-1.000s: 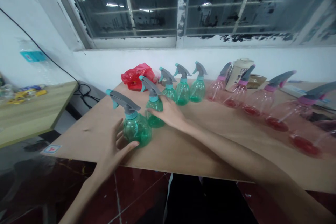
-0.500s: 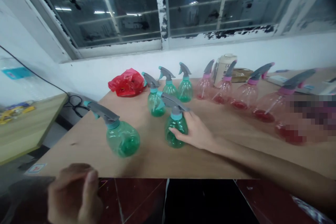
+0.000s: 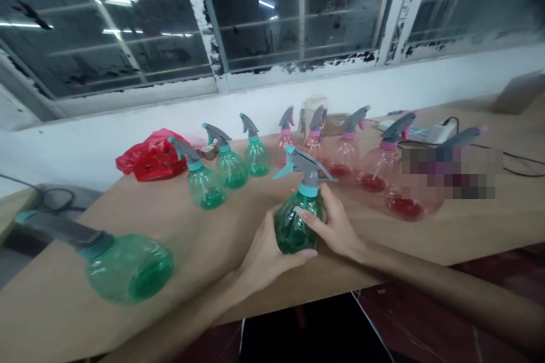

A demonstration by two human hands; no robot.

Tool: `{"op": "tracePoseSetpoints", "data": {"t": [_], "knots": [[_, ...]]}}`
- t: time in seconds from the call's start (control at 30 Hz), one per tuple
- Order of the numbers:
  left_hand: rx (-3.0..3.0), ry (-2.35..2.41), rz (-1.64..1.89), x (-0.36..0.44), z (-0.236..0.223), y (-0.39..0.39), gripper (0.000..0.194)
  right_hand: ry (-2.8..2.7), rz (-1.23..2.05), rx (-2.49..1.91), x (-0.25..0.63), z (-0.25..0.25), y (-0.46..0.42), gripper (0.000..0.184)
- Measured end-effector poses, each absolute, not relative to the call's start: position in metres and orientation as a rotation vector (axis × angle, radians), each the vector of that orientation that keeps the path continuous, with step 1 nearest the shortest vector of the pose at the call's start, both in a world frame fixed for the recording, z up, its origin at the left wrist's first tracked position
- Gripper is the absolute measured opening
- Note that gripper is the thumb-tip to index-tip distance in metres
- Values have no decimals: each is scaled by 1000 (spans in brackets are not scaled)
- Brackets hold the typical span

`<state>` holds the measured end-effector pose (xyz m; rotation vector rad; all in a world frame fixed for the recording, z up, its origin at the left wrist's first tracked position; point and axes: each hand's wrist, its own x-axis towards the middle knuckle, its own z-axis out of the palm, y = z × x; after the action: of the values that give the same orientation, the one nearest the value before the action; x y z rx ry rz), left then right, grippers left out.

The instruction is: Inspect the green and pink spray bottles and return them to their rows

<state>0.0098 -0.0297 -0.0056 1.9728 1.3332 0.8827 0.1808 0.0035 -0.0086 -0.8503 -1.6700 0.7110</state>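
Observation:
Both my hands are around a green spray bottle (image 3: 297, 224) with a grey and turquoise trigger head, near the middle of the table. My left hand (image 3: 266, 255) wraps its lower left side, thumb across the bottom front. On the right side my right hand (image 3: 336, 224) grips the body, thumb on the front and fingers behind the neck. The bottle is upright or nearly so; whether its base touches the table I cannot tell. Nearest on the left stands another green spray bottle (image 3: 128, 269). Several more green spray bottles (image 3: 206, 187) stand farther back.
Pink spray bottles (image 3: 377, 167) form a row on the right, partly behind a pixelated patch. A red plastic bag (image 3: 153, 156) lies at the back left of the wooden table (image 3: 204, 261). A pale cup (image 3: 314, 105), a white power strip (image 3: 440, 132) and cables are along the wall.
My left hand has come up from below the table edge to the green spray bottle. Now both hands hold it, raised or drawn closer. The view has turned right.

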Motion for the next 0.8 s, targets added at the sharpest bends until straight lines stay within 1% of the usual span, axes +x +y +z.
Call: {"op": "tracePoseSetpoints", "data": {"t": [0.13, 0.27, 0.4, 0.47, 0.57, 0.7, 0.8], "knots": [[2006, 1420, 801, 18, -3, -17, 67, -1485, 1105, -791, 190, 4, 28, 35], [2194, 1539, 808, 20, -2, -11, 56, -1321, 1443, -721, 184, 12, 57, 32], [2313, 1484, 746, 18, -1, -8, 45, -1201, 1598, -666, 173, 14, 70, 27], [2349, 1447, 713, 13, -3, -9, 48, -1151, 1646, -600, 170, 13, 72, 25], [2390, 1401, 757, 6, -8, -10, 50, -1096, 1744, -520, 170, 6, 75, 31], [2337, 1387, 819, -2, -13, -2, 35, -956, 1917, -545, 176, -15, 85, 34], [2332, 1588, 801, -7, -18, 11, 27, -829, 2011, -562, 179, -31, 90, 33]]}}
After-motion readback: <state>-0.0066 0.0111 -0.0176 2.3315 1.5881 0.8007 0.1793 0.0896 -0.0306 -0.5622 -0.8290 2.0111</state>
